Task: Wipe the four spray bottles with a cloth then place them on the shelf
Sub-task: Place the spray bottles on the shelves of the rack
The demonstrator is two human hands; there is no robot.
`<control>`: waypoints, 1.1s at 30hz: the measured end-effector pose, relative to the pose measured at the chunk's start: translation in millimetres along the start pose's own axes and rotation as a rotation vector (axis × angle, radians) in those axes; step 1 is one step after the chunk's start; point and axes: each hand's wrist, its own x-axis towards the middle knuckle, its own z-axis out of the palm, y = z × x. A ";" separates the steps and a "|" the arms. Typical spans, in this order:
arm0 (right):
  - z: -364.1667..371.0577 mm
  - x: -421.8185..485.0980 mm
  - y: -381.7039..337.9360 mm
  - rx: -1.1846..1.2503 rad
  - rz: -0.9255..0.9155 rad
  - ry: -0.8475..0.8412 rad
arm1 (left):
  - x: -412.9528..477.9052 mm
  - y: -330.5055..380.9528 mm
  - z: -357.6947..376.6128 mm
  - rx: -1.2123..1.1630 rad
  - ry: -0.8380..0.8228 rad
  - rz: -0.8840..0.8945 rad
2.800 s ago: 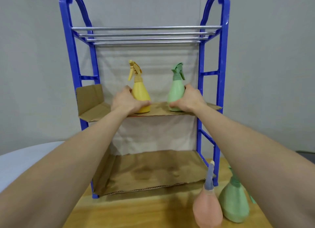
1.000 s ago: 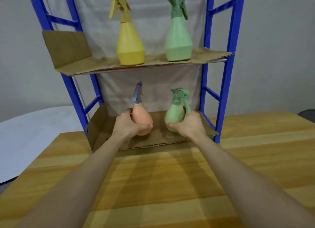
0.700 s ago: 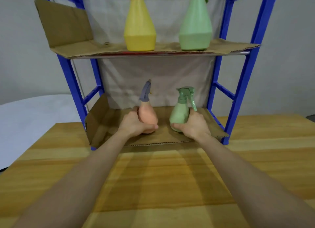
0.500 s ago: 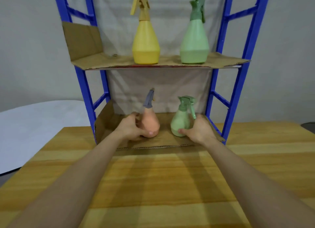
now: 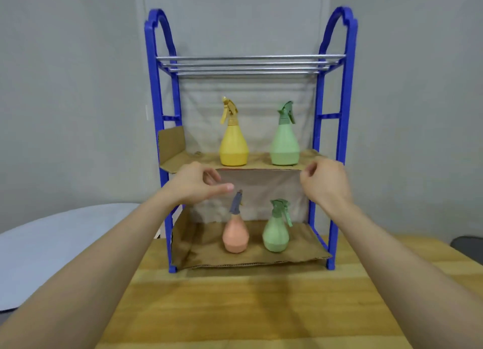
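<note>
A blue shelf rack (image 5: pixel 321 139) stands on the wooden table. On its middle cardboard level stand a yellow spray bottle (image 5: pixel 233 145) and a tall light green spray bottle (image 5: pixel 285 145). On the bottom cardboard level stand an orange spray bottle (image 5: pixel 235 233) with a grey nozzle and a small green spray bottle (image 5: pixel 276 233). My left hand (image 5: pixel 194 182) and my right hand (image 5: pixel 324 181) hover in front of the middle level's edge, empty, fingers loosely curled and apart. No cloth is in view.
The wooden table (image 5: pixel 248 301) stretches toward me from the rack. A white round surface (image 5: pixel 52 244) lies at the left. The top level is bare metal rods (image 5: pixel 248 64). A grey wall is behind, and a dark object (image 5: pixel 467 246) sits at the right edge.
Both hands let go of the orange and small green bottles on the bottom level and rose, empty, to the height of the middle level. The view tilted up.
</note>
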 end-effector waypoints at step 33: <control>56.9 148.6 -33.3 0.021 0.151 -0.303 | 155.9 16.0 16.8 -0.138 0.107 -0.156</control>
